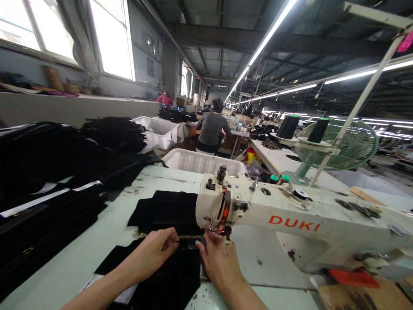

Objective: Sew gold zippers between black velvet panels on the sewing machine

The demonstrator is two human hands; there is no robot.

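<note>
Black fabric pieces (166, 206) lie on the pale green sewing table, partly under the head of a DUKI sewing machine (258, 215). A narrow brass-coloured zipper (189, 237) runs along the fabric between my hands. My left hand (159, 247) is closed, its fingertips pinching at the zipper's edge. Close to the needle area, my right hand (221, 256) has thumb and fingers closed on the fabric by the zipper's right end. The needle and presser foot are mostly hidden behind the machine head and my right hand. White material (127, 295) shows beneath the lower fabric.
Stacked black pieces (48, 159) fill the left side. Behind the table stands a white plastic bin (203, 162), with another bin (158, 131) beyond. A co-worker (213, 127) sits ahead, facing away. Thread cones (288, 127) and a green fan (342, 144) stand right.
</note>
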